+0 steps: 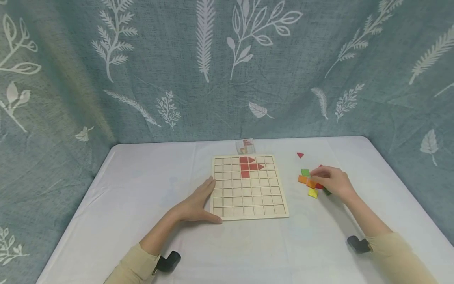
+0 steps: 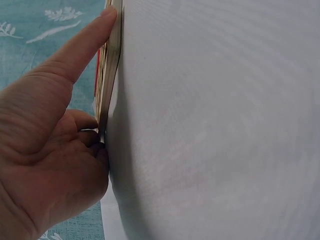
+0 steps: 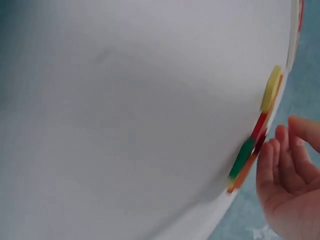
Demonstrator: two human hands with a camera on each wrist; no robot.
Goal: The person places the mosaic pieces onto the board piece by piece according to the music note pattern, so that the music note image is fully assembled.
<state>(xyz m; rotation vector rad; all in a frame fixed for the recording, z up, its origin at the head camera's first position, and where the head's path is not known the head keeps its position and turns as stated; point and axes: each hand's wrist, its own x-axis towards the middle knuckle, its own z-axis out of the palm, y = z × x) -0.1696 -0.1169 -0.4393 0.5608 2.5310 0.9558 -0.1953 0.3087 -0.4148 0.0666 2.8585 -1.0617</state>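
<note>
A wooden grid board (image 1: 250, 191) lies on the table with several red square tiles (image 1: 244, 167) and red triangle tiles (image 1: 260, 167) set in its upper cells. At its lower left corner my left hand (image 1: 196, 203) spreads out, fingers against the left edge and thumb at the near edge; in the left wrist view the thumb stretches straight along the board's side (image 2: 111, 70). My right hand (image 1: 335, 182) reaches over loose coloured tiles, fingertips close above an orange tile (image 1: 311, 184). The right wrist view shows its bent fingers (image 3: 287, 165) beside the pile, nothing visible between them and the thumb.
Around the right hand lie a green tile (image 1: 305, 172), a yellow tile (image 1: 313, 193) and a red tile (image 1: 319, 186). Farther back is a lone red triangle (image 1: 300, 155). A picture card (image 1: 245, 146) sits behind the board, near the patterned curtain (image 1: 220, 110).
</note>
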